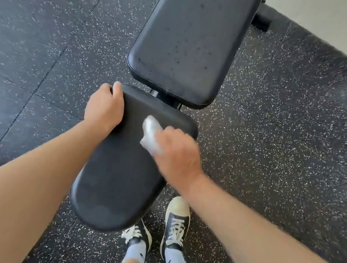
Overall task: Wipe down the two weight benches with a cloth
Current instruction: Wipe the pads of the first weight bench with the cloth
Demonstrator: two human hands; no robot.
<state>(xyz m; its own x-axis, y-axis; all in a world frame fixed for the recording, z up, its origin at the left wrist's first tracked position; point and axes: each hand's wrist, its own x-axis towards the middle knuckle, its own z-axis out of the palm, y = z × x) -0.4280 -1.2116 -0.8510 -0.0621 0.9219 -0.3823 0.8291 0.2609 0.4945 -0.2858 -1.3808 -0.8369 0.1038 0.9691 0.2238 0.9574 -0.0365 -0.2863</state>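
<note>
Head view, one bench shown. Seat pad (121,168) is the landmark. Left hand (104,107) grips the seat's far-left corner, fingers curled over the edge, steadying it. Right hand (177,150) presses a white cloth (150,134) onto the seat's far-right part; hand blurred, so its finger pose can't be told exactly, but the cloth looks bunched under the fingers. Back pad (188,48), just beyond the seat, carries dark droplets/specks. Shoes (176,221) stand on the speckled floor (272,140) near the seat's near end. Step (judged): wiping seat, 1st bench. Next: carry strokes over the seat's near end, then the back pad; 2nd bench not in view.
</note>
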